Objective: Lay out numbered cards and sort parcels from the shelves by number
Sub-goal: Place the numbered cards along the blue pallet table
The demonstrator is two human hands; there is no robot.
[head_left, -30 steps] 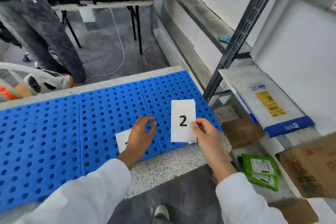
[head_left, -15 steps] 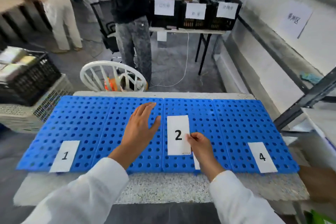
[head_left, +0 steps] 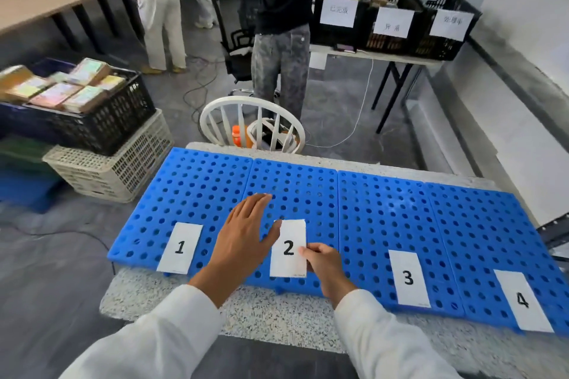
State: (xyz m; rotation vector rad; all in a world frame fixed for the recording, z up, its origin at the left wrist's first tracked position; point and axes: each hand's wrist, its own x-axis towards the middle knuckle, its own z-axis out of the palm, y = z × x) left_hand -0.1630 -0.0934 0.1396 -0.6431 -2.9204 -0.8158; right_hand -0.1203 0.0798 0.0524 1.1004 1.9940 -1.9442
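Observation:
A row of blue perforated panels (head_left: 378,209) covers a speckled stone bench. White numbered cards lie along their near edge: card 1 (head_left: 180,248) at the left, card 3 (head_left: 408,277) and card 4 (head_left: 523,301) at the right. My right hand (head_left: 323,264) pinches the right edge of card 2 (head_left: 288,248) low over the second panel. My left hand (head_left: 243,234) is flat with straight fingers just left of card 2, its thumb touching the card's left edge.
A white chair (head_left: 252,123) stands behind the bench with an orange bottle on it. Stacked crates of parcels (head_left: 92,120) sit at the left. A person in dark clothes (head_left: 283,40) stands by a table carrying three labelled black crates (head_left: 397,24).
The view has swung left from the shelves to the whole bench. Card 2, still pinched by my right hand, has travelled left to the second panel; my left hand has flattened beside it.

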